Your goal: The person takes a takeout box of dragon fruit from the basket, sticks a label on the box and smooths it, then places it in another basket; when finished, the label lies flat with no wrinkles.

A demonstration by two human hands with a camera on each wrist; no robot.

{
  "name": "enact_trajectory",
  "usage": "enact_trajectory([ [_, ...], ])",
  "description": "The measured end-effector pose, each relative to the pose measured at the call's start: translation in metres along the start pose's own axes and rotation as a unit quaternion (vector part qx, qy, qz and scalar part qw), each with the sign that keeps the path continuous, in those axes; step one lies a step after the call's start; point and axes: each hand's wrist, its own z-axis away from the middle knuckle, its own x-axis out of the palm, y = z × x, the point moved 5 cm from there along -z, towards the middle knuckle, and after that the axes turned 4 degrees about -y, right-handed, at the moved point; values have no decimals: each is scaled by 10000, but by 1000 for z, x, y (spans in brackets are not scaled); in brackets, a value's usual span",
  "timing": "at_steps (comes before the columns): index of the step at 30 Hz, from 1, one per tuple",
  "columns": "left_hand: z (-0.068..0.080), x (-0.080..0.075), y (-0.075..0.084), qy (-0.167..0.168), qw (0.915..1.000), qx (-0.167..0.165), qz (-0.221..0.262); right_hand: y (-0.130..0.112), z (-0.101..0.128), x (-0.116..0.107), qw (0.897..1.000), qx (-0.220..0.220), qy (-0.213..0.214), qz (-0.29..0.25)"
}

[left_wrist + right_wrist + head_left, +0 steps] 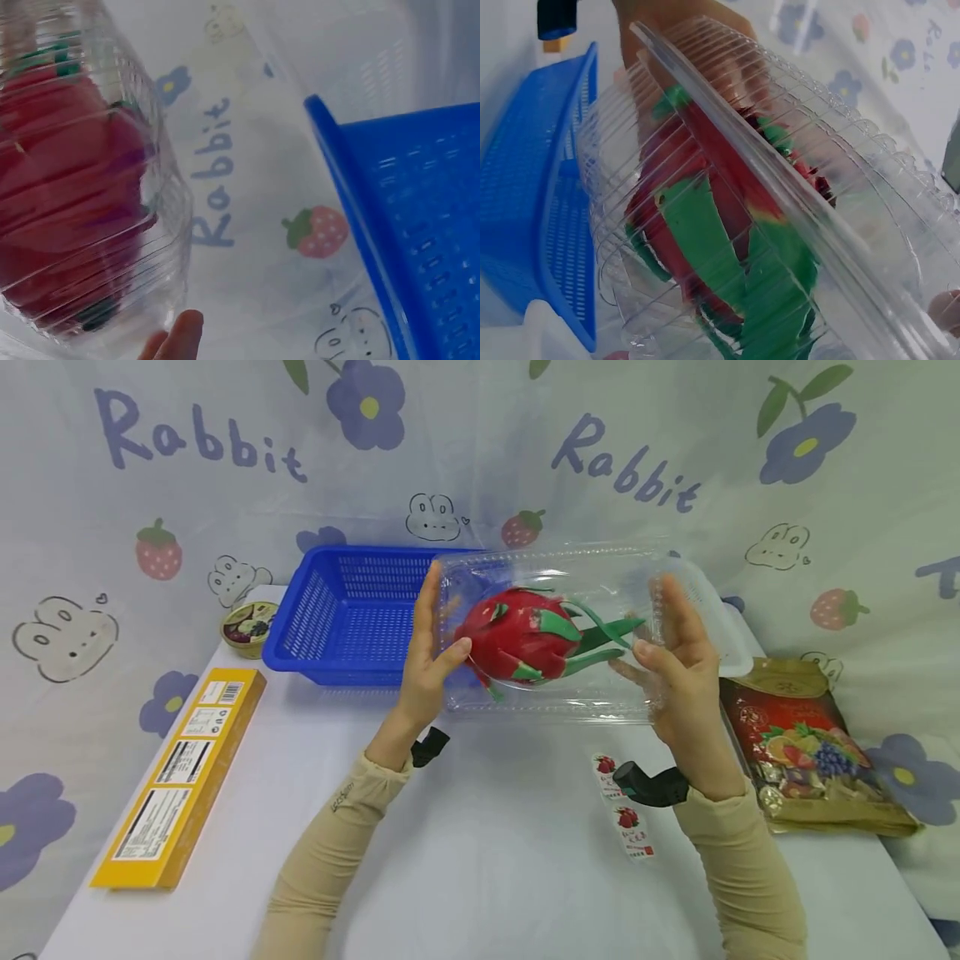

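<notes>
Evidently, the clear clamshell box with its dragon fruit is steadied between left hand and right hand, clamped on opposite ends, above the table's far edge.

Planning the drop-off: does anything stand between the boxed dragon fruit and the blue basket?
Nothing visible does. The clear box with the dragon fruit is held beside the blue basket; only the left hand lies on that side.

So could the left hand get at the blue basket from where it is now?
Probably yes, once freed. The blue basket sits open-topped just beside the left hand, nothing between them. But that hand, with the right hand, holds the clear clamshell box with the dragon fruit.
</notes>
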Motion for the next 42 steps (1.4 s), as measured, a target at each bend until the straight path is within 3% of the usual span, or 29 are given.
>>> enact_trajectory([
  [6,14,-6,-3,121,9986,-502,-97,14,6,9,9979,176,-91,624],
  [14,37,-11,5,172,9953,-707,-640,28,21,15,9877,433,-378,1457],
  [20,51,-14,11,66,9903,-1036,-927,42,39,19,9765,341,-444,2083],
  [25,62,-14,13,38,9853,-1298,-1108,53,52,20,9736,330,-500,2205],
  [42,92,-20,-4,-26,9691,-2015,-1420,85,71,17,9590,1124,-398,2571],
])
